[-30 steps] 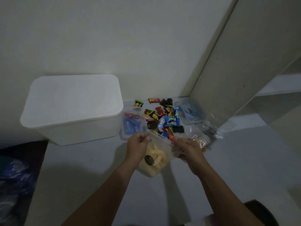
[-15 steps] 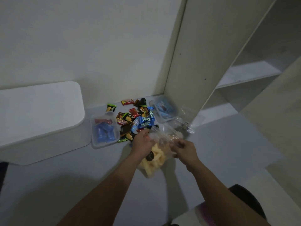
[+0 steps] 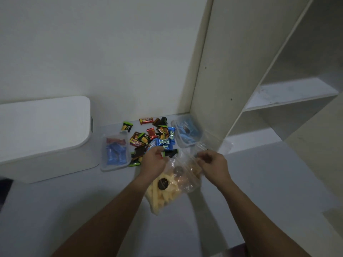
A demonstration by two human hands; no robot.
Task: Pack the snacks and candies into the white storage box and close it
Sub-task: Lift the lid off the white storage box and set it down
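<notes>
Fingers of both hands pinching the top of a clear snack bag, storage box lidded at left

We see the left hand (image 3: 155, 162) and the right hand (image 3: 213, 164) each curled onto the upper edge of the clear bag (image 3: 172, 184), which holds pale yellow sticks and a dark round piece and hangs between them above the floor (image 3: 259, 182). We note the white storage box (image 3: 42, 130) with its lid on, well apart to the left. Just beyond the hands lies the pile of wrapped candies (image 3: 154, 138), flanked by a clear tub of blue wrappers (image 3: 116, 152) on the left and a second clear tub (image 3: 187, 132) beside the shelf unit (image 3: 241, 80)
</notes>
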